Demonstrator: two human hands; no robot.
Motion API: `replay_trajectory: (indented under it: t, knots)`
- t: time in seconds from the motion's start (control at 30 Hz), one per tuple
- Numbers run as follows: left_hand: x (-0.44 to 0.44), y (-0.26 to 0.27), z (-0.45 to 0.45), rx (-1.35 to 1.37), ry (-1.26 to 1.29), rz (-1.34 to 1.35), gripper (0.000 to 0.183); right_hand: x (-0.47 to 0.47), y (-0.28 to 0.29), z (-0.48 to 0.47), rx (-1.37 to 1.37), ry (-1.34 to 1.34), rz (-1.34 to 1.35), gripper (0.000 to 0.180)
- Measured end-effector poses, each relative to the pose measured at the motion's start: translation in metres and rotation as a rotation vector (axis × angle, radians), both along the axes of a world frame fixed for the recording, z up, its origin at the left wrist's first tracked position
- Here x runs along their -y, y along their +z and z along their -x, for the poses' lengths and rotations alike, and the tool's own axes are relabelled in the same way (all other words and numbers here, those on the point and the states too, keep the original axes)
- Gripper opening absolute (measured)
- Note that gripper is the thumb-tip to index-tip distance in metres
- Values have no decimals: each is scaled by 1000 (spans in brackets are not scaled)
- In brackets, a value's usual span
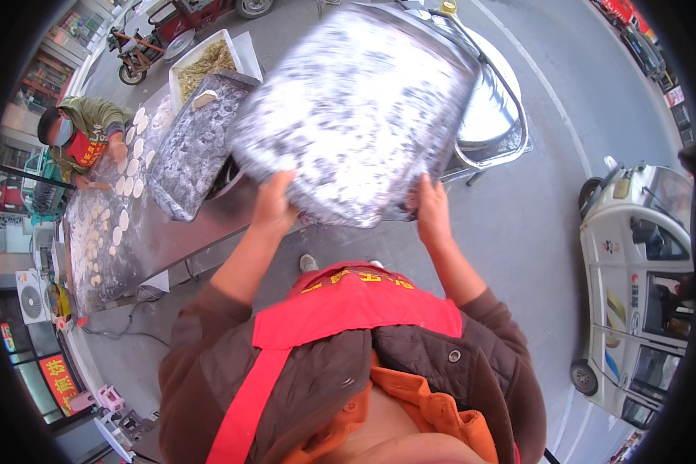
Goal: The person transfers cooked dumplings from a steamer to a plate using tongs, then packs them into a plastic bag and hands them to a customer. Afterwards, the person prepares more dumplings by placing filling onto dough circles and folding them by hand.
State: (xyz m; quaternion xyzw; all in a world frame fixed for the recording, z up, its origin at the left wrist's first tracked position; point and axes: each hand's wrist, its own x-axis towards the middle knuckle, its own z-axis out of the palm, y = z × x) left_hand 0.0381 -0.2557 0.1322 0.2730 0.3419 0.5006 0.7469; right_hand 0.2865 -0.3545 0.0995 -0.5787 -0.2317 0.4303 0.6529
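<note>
A large metal tray point(359, 116), dusted white with flour and blurred by motion, is held up in front of me. My left hand point(275, 203) grips its near left corner. At its near right edge, my right hand point(432, 210) has hold of it too. Left of it lies a second floury metal tray point(200, 139) with one piece of dough point(204, 100) near its far end. That tray rests partly over a round vessel, mostly hidden. Behind the held tray, a big round metal pan point(487, 107) shows in part, with a tubular metal frame point(519, 124) around it.
A long worktable point(177, 235) on the left carries flat dough rounds point(133, 167) and small dough pieces point(95, 232). A masked person point(84, 139) works at its far side. A white tub point(177, 87) holds chopped filling point(206, 64). A white van point(632, 290) stands right; a cable point(116, 335) crosses the ground.
</note>
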Motion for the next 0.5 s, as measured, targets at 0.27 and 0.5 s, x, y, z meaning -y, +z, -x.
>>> replay_trajectory:
  t: [0.27, 0.5]
  knots:
    - [-13, -71, -209, -202, -354, 38, 34, 63, -113, -158, 51, -147, 78, 44]
    - [-122, -99, -305, -300, -368, 75, 63, -61, -159, -252, -280, -245, 158, 54]
